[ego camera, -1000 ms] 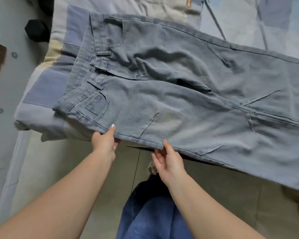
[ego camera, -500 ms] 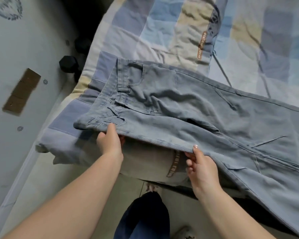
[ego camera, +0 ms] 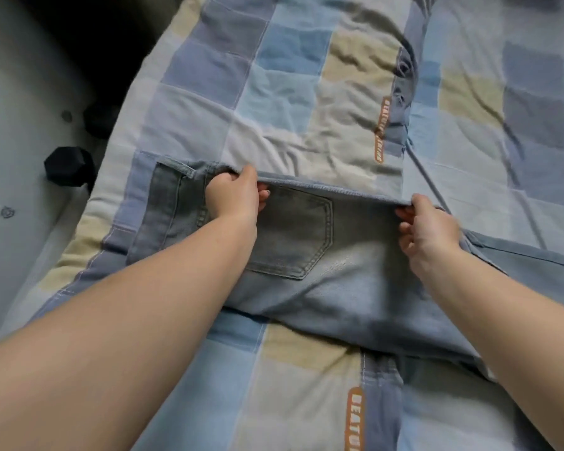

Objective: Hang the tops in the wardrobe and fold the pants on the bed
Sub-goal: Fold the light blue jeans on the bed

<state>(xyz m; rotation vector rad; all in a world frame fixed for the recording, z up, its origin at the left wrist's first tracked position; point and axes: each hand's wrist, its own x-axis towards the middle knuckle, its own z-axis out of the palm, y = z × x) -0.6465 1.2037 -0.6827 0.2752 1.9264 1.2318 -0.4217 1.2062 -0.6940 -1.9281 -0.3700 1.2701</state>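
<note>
- Since a second ago my near side seam has travelled up and over: the jeans now lie folded leg on leg, back pocket facing up, where the front fly faced me before.
- Nearest me the checked quilt covers the bed, and the folded edge of the denim rests on it just beyond my forearms.
- My left hand curls its fingers round the far seam close to the waistband; my right hand pinches the same seam further along, where the legs run off to the right.
- Denim like this I judge heavy and fairly stiff, not slippery; it holds a crease but drags, so seams and waistband give the surest grip.
- Beyond the seam lies only rumpled quilt; a dark dumbbell sits on the floor at far left.
</note>
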